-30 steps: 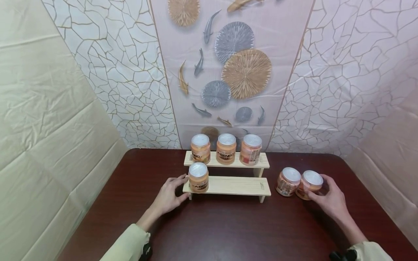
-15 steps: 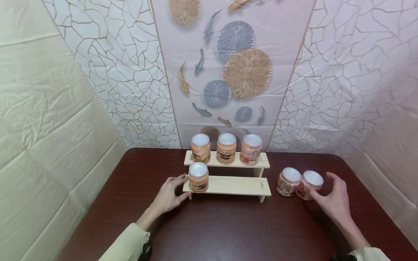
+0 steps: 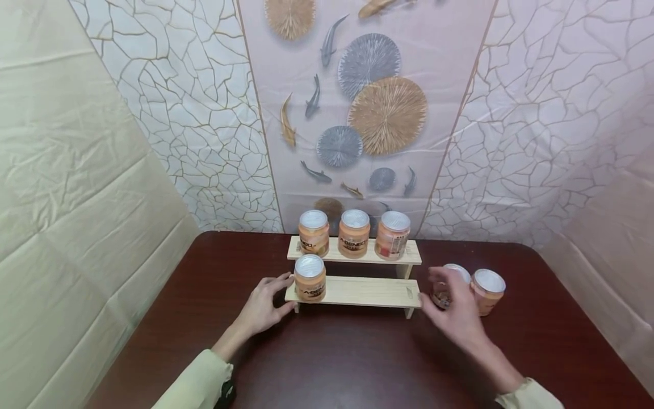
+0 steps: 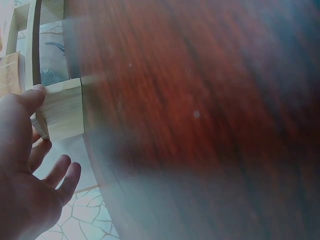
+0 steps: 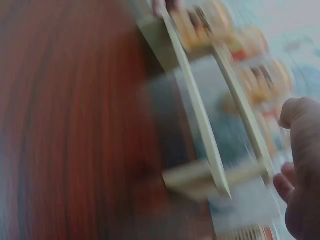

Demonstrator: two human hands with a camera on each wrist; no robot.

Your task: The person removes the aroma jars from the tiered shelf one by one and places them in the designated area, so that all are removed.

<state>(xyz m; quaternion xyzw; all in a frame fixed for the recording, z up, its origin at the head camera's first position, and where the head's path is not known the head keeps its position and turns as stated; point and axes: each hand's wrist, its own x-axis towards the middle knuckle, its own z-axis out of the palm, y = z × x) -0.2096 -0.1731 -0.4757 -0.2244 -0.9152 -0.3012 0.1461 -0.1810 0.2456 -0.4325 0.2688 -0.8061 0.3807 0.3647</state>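
A two-tier pale wooden shelf point(image 3: 368, 291) stands on the table. My left hand point(image 3: 264, 305) holds the left end of its lower tier; in the left wrist view the thumb point(image 4: 34, 98) lies on the board's front edge. Beside that hand an orange lidded jar point(image 3: 310, 279) sits on the lower tier. My right hand point(image 3: 456, 309), fingers spread and holding nothing, hovers by the shelf's right end. It partly hides one jar point(image 3: 457, 272) on the table; another jar point(image 3: 489, 288) stands just right of it. The right wrist view is blurred.
Three similar jars, a left one point(image 3: 314, 233), a middle one point(image 3: 353, 233) and a right one point(image 3: 393, 234), stand in a row on the upper tier. The dark red-brown table point(image 3: 347, 358) ends at a patterned cloth backdrop point(image 3: 214, 125).
My right hand has let go of the rightmost jar and moved left to the shelf's right end. My left hand stays at the shelf's left end.
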